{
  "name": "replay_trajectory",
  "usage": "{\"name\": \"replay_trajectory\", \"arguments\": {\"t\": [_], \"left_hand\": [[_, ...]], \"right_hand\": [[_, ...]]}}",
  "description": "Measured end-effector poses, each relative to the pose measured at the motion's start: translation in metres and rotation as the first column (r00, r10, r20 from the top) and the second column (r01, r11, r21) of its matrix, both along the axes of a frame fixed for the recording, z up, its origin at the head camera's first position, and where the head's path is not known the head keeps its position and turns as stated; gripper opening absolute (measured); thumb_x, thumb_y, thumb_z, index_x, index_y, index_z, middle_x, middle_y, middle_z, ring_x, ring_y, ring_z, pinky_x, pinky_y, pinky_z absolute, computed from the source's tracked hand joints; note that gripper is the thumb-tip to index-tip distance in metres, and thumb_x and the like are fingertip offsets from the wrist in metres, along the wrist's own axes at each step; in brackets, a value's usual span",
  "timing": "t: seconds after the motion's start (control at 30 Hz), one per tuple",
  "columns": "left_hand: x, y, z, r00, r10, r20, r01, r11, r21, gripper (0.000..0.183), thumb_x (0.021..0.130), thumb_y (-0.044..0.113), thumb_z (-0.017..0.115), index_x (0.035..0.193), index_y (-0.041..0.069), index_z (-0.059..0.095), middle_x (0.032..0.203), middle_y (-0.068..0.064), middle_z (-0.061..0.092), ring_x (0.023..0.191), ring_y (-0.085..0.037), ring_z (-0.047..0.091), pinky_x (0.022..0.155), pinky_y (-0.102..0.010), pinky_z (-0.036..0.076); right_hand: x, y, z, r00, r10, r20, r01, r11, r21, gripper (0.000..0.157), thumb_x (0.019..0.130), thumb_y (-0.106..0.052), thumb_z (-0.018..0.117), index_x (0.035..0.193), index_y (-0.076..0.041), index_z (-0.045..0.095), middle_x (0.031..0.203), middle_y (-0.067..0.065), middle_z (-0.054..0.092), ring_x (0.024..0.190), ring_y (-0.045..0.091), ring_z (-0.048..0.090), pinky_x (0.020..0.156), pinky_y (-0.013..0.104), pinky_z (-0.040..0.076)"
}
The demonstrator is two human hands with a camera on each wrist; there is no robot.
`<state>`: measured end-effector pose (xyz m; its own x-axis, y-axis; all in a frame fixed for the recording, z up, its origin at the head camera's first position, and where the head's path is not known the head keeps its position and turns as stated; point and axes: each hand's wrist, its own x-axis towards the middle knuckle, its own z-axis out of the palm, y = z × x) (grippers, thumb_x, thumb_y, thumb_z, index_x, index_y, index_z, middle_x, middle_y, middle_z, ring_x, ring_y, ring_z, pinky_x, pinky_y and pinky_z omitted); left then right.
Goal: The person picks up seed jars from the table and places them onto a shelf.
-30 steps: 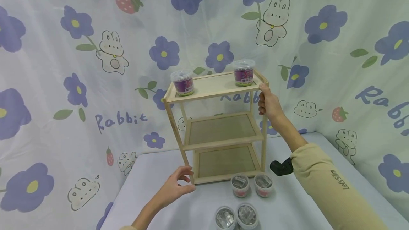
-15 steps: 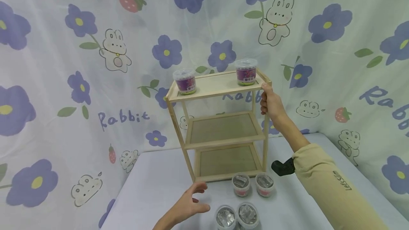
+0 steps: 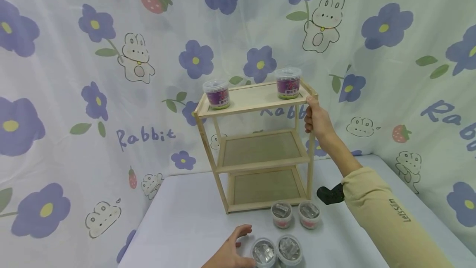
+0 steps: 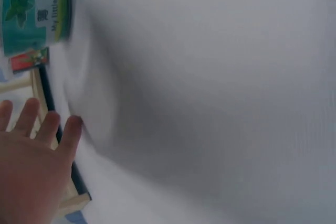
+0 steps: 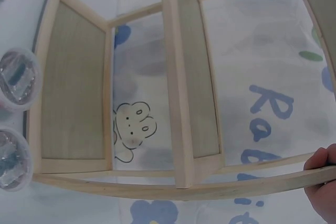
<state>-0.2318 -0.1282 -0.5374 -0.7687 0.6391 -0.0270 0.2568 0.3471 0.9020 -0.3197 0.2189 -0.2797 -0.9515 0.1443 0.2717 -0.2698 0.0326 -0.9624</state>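
Observation:
A three-tier wooden shelf [image 3: 262, 164] stands at the back of the table. My right hand [image 3: 317, 121] grips its right front post near the top; the right wrist view also shows the hand [image 5: 321, 187] around that post. My left hand [image 3: 232, 251] is at the front, thumb and fingers spread beside a clear-lidded cup [image 3: 263, 252]. Whether it touches the cup, I cannot tell. Another cup [image 3: 289, 250] adjoins it on the right. In the left wrist view, a teal-labelled cup [image 4: 34, 17] lies beyond the outstretched fingers of the left hand [image 4: 37, 166].
Two purple-labelled cups, one left [image 3: 217, 96] and one right [image 3: 288, 85], sit on the top tier. Just before the shelf stand two more lidded cups [image 3: 281, 214] [image 3: 309, 214]. A black object [image 3: 330, 195] lies to its right. A patterned curtain [image 3: 141, 106] hangs behind.
My left hand has moved away from the shelf's lower left post, down and right to the front cups. My right hand keeps its grip on the post.

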Motion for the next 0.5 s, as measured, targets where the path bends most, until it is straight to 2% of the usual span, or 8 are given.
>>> {"name": "replay_trajectory", "arguments": {"t": [0.1,0.3,0.5], "left_hand": [[0.002,0.003,-0.005,1.000,0.000,0.008,-0.001,1.000,0.017,0.084,0.085,0.029,0.077,0.150,0.004,0.031,0.147,-0.020,0.041,0.136,-0.039,0.037,0.103,-0.039,0.042],[0.005,0.013,-0.009,1.000,-0.013,0.012,0.013,0.998,0.060,0.084,0.083,0.026,0.080,0.149,0.004,0.032,0.146,-0.019,0.042,0.135,-0.021,0.040,0.102,-0.033,0.041],[0.007,0.025,-0.013,0.999,-0.034,0.004,0.033,0.994,0.102,0.083,0.083,0.024,0.080,0.148,0.001,0.033,0.143,-0.022,0.045,0.127,-0.006,0.045,0.099,-0.030,0.042]], "right_hand": [[0.000,0.000,0.000,1.000,0.000,-0.004,0.000,1.000,0.000,0.051,0.099,-0.059,0.037,0.069,-0.017,0.033,0.054,-0.010,0.028,0.052,0.009,0.028,0.059,0.030,0.034],[0.000,0.001,0.000,1.000,0.003,-0.009,-0.003,1.000,0.002,0.051,0.099,-0.059,0.037,0.069,-0.018,0.033,0.054,-0.009,0.029,0.052,0.010,0.028,0.059,0.031,0.034],[0.000,0.000,0.000,1.000,0.002,-0.010,-0.002,1.000,0.005,0.051,0.099,-0.059,0.037,0.069,-0.018,0.033,0.054,-0.010,0.028,0.053,0.010,0.028,0.058,0.030,0.034]]}}
